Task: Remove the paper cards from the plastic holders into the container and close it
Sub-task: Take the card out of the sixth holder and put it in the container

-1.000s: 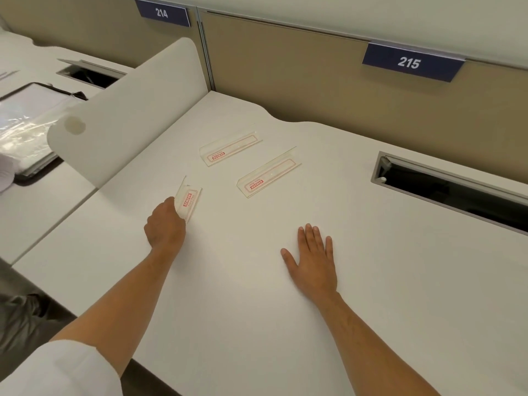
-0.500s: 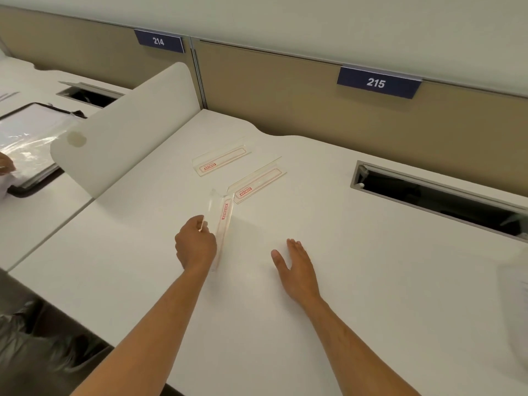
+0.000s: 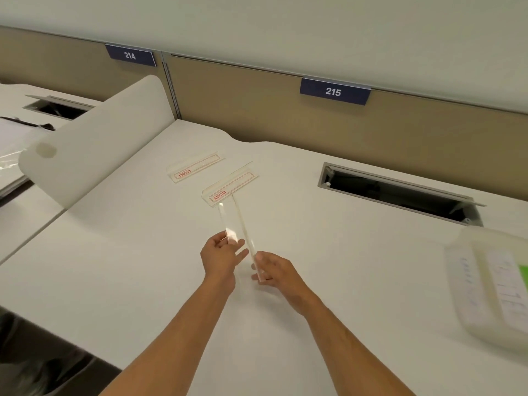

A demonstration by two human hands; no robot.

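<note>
A clear plastic holder (image 3: 233, 221) with a paper card in it is lifted above the white desk (image 3: 143, 267), held at its near end by both hands. My left hand (image 3: 221, 257) pinches its left edge and my right hand (image 3: 271, 270) grips its right edge. Two more clear holders with red-printed cards lie flat further back: one in the middle (image 3: 231, 185) and one to its left (image 3: 195, 167). A translucent plastic container (image 3: 491, 284) with its lid on sits at the right edge.
A white curved divider panel (image 3: 94, 144) stands at the left between desks. An open cable slot (image 3: 397, 192) lies at the back right. A tan partition (image 3: 285, 110) with signs 214 and 215 bounds the rear.
My left hand lifted the holder and carried it toward the middle. My right hand rose from the desk and took hold of the holder too. The view shifted right and the container came into sight.
</note>
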